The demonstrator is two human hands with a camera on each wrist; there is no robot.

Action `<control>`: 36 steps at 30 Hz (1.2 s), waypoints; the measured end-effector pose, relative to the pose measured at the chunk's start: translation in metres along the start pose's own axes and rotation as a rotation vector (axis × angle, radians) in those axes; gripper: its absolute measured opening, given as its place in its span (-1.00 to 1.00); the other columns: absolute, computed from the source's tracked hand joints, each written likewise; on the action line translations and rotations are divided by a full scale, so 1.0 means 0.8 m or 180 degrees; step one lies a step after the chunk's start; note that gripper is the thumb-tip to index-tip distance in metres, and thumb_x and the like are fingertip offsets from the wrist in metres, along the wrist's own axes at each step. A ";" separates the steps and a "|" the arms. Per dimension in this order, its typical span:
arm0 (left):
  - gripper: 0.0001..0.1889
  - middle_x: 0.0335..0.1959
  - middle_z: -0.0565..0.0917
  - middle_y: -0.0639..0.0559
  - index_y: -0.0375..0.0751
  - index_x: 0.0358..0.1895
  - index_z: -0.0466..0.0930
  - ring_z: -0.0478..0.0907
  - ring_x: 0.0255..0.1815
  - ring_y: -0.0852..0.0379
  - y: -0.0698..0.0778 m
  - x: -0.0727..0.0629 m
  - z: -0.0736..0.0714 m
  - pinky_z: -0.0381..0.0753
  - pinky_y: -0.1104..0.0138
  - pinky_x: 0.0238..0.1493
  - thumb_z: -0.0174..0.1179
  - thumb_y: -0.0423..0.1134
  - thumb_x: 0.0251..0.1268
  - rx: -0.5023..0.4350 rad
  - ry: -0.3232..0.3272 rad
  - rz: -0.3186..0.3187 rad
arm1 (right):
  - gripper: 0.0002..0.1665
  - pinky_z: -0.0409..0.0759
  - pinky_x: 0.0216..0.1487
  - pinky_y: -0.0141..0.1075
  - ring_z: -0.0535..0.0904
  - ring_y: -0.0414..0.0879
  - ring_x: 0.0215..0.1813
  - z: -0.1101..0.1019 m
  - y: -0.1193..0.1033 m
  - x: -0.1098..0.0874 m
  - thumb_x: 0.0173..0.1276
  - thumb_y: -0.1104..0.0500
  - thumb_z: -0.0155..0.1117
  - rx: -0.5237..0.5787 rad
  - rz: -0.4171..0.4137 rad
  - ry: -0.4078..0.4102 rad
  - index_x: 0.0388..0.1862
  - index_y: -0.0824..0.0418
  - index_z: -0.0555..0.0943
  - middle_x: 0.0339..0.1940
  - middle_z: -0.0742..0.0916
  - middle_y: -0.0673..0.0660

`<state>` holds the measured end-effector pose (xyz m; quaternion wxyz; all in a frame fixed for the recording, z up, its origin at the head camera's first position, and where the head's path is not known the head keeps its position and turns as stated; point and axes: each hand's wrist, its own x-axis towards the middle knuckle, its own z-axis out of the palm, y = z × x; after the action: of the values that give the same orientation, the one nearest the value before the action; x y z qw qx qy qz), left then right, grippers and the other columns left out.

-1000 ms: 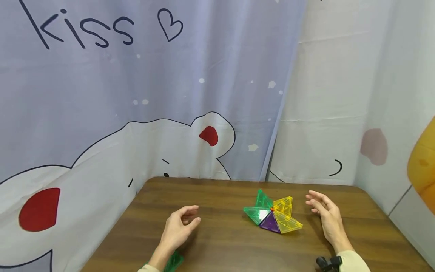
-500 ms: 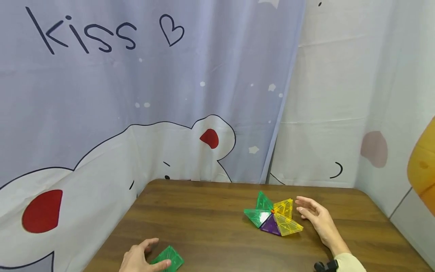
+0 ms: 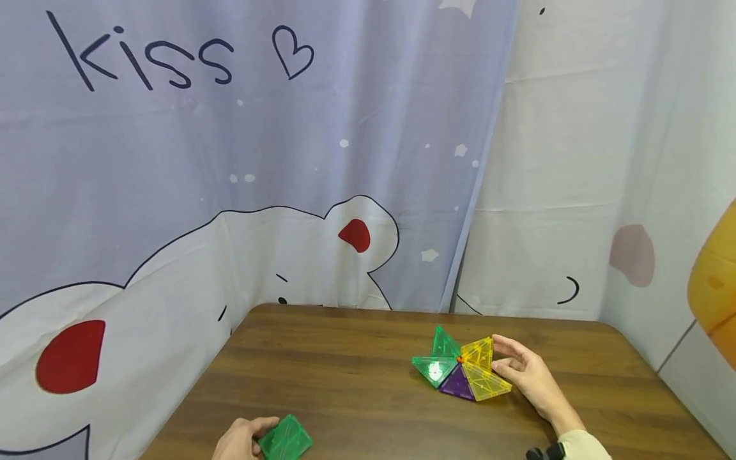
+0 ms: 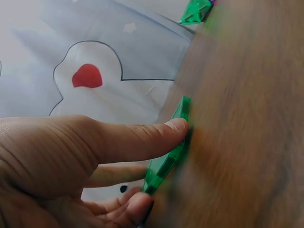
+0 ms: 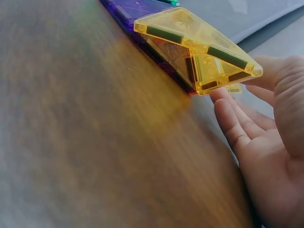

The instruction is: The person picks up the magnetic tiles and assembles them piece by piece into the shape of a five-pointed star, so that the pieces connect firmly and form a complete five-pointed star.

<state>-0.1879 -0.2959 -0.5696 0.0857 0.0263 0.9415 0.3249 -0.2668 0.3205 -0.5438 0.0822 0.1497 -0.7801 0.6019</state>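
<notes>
My left hand (image 3: 237, 441) pinches a flat green magnetic tile piece (image 3: 289, 441) near the table's front. In the left wrist view the thumb (image 4: 156, 137) lies across its edge, with fingertips on the far side. Farther right stands a star-like build of triangular magnetic tiles: green tiles (image 3: 431, 370) on the left, a purple tile (image 3: 457, 385) in front, yellow tiles (image 3: 486, 382) on the right, meeting at a small orange centre. My right hand (image 3: 535, 382) reaches the yellow side with relaxed fingers, fingertips right at the tiles. The right wrist view shows the raised yellow tiles (image 5: 204, 38) overlapping the thumb.
The brown wooden table (image 3: 356, 390) has rounded back corners. Behind it hangs a printed curtain (image 3: 345, 128), with another pale curtain (image 3: 552, 160) at the right. A black wrist camera (image 3: 546, 452) sits by the right sleeve (image 3: 585, 445).
My left hand has come down and toward me to the green tile piece and now pinches it. My right hand has moved left up to the yellow tiles.
</notes>
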 end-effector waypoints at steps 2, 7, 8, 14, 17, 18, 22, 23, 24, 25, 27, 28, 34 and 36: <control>-0.25 -0.01 0.64 -0.07 -0.31 0.40 0.70 0.48 -0.37 0.18 0.002 0.001 0.006 0.51 0.31 -0.30 0.73 -0.32 0.05 -0.0195 0.0096 0.0224 | -0.18 0.75 0.09 -0.38 0.80 -0.15 0.04 0.001 0.000 0.001 0.62 0.27 0.43 0.0022 0.0063 -0.0033 0.71 0.43 0.32 0.44 0.60 0.58; -0.18 -0.02 0.61 0.01 -0.30 0.39 0.72 0.49 -0.36 0.25 0.035 0.003 0.009 0.54 0.36 -0.34 0.83 -0.19 -0.03 -0.0529 -0.0040 0.0753 | -0.09 0.77 0.01 -0.36 0.78 -0.15 -0.04 0.002 0.000 0.004 0.56 0.30 0.48 0.0065 0.0117 -0.0047 0.74 0.42 0.26 0.22 0.67 0.48; -0.19 -0.02 0.62 0.01 -0.30 0.38 0.72 0.49 -0.34 0.28 0.049 0.002 0.007 0.55 0.37 -0.33 0.83 -0.22 -0.01 -0.0522 -0.0087 0.0856 | -0.09 0.78 -0.01 -0.36 0.78 -0.15 -0.06 0.001 0.001 0.004 0.55 0.32 0.49 0.0073 0.0092 -0.0056 0.73 0.43 0.27 0.16 0.68 0.44; -0.42 0.32 0.63 -0.45 -0.21 0.13 0.86 0.70 -0.13 0.08 0.131 -0.004 0.006 0.79 0.28 -0.16 0.72 -0.57 -0.06 -0.0430 0.0052 0.1078 | -0.24 0.75 -0.14 -0.36 0.75 -0.18 -0.18 -0.001 0.011 0.006 0.48 0.35 0.54 -0.0065 -0.0089 -0.0173 0.58 0.48 0.47 -0.08 0.68 0.32; -0.55 0.27 0.67 -0.41 -0.19 0.01 0.90 0.76 -0.07 -0.08 0.150 0.008 0.015 0.84 0.15 -0.10 0.67 -0.60 0.01 -0.0347 0.0108 0.1188 | -0.30 0.74 -0.18 -0.35 0.75 -0.19 -0.21 0.000 0.012 0.005 0.44 0.35 0.57 -0.0112 -0.0089 -0.0108 0.49 0.49 0.53 -0.11 0.70 0.30; -0.58 0.24 0.69 -0.38 -0.20 -0.02 0.91 0.76 -0.05 -0.12 0.155 0.012 0.018 0.84 0.12 -0.09 0.65 -0.61 0.04 -0.0314 0.0131 0.1248 | -0.31 0.74 -0.19 -0.36 0.75 -0.19 -0.22 0.000 0.013 0.005 0.43 0.35 0.58 -0.0117 -0.0082 -0.0068 0.47 0.49 0.55 -0.13 0.71 0.30; -0.67 0.20 0.75 -0.34 -0.24 -0.02 0.92 0.78 0.00 -0.24 0.174 0.031 0.034 0.85 0.04 -0.06 0.55 -0.61 0.16 -0.0190 0.0262 0.1494 | -0.33 0.73 -0.20 -0.36 0.74 -0.19 -0.24 0.003 0.013 0.005 0.40 0.35 0.62 -0.0195 -0.0030 0.0109 0.42 0.47 0.59 -0.15 0.73 0.29; -0.68 0.21 0.75 -0.33 -0.24 -0.01 0.92 0.77 0.03 -0.27 0.178 0.035 0.039 0.85 0.02 -0.04 0.53 -0.59 0.20 -0.0163 0.0292 0.1545 | -0.34 0.73 -0.21 -0.36 0.74 -0.19 -0.25 0.004 0.012 0.005 0.39 0.34 0.63 -0.0223 -0.0005 0.0160 0.41 0.46 0.60 -0.15 0.74 0.29; -0.70 0.23 0.75 -0.33 -0.24 0.01 0.91 0.75 0.08 -0.30 0.183 0.038 0.044 0.83 -0.03 0.03 0.51 -0.56 0.25 -0.0139 0.0314 0.1581 | -0.34 0.72 -0.22 -0.37 0.74 -0.19 -0.25 0.005 0.012 0.005 0.39 0.32 0.64 -0.0273 0.0019 0.0212 0.40 0.44 0.61 -0.15 0.74 0.28; -0.72 0.24 0.75 -0.31 -0.24 0.04 0.90 0.73 0.13 -0.32 0.187 0.042 0.049 0.80 -0.08 0.09 0.49 -0.52 0.31 -0.0122 0.0327 0.1616 | -0.35 0.72 -0.22 -0.36 0.74 -0.18 -0.25 0.006 0.011 0.005 0.39 0.30 0.65 -0.0312 0.0048 0.0267 0.39 0.42 0.62 -0.15 0.74 0.28; -0.77 0.27 0.74 -0.27 -0.22 0.09 0.88 0.67 0.22 -0.32 0.196 0.047 0.059 0.72 -0.19 0.20 0.47 -0.38 0.43 -0.0090 0.0340 0.1643 | -0.35 0.71 -0.24 -0.36 0.74 -0.18 -0.26 0.006 0.008 0.006 0.38 0.27 0.67 -0.0407 0.0102 0.0390 0.38 0.39 0.64 -0.15 0.74 0.27; -0.77 0.28 0.73 -0.25 -0.20 0.10 0.87 0.64 0.25 -0.31 0.200 0.051 0.065 0.68 -0.23 0.23 0.49 -0.29 0.46 -0.0071 0.0347 0.1644 | -0.35 0.71 -0.25 -0.36 0.74 -0.18 -0.26 0.006 0.007 0.006 0.38 0.25 0.68 -0.0459 0.0118 0.0438 0.37 0.38 0.64 -0.16 0.74 0.26; -0.49 0.23 0.71 -0.05 -0.07 0.13 0.80 0.58 0.23 -0.12 0.221 0.069 0.092 0.65 -0.08 0.27 0.71 0.06 0.21 0.0095 0.0529 0.1722 | -0.40 0.69 -0.26 -0.37 0.71 -0.18 -0.28 0.007 0.004 0.007 0.38 0.20 0.70 -0.0712 0.0207 0.0568 0.31 0.30 0.64 -0.17 0.75 0.23; -0.45 0.22 0.71 0.01 -0.05 0.14 0.80 0.57 0.22 -0.10 0.226 0.073 0.097 0.63 -0.05 0.26 0.75 0.05 0.14 0.0112 0.0579 0.1742 | -0.42 0.70 -0.22 -0.38 0.72 -0.14 -0.22 0.009 0.004 0.006 0.38 0.14 0.71 -0.0879 0.0204 0.0561 0.27 0.24 0.66 -0.11 0.73 0.22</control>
<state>-0.2327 -0.1005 -0.5267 -0.0904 0.2516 0.9087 0.3207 -0.2720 0.3134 -0.5470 0.1508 0.0588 -0.8496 0.5020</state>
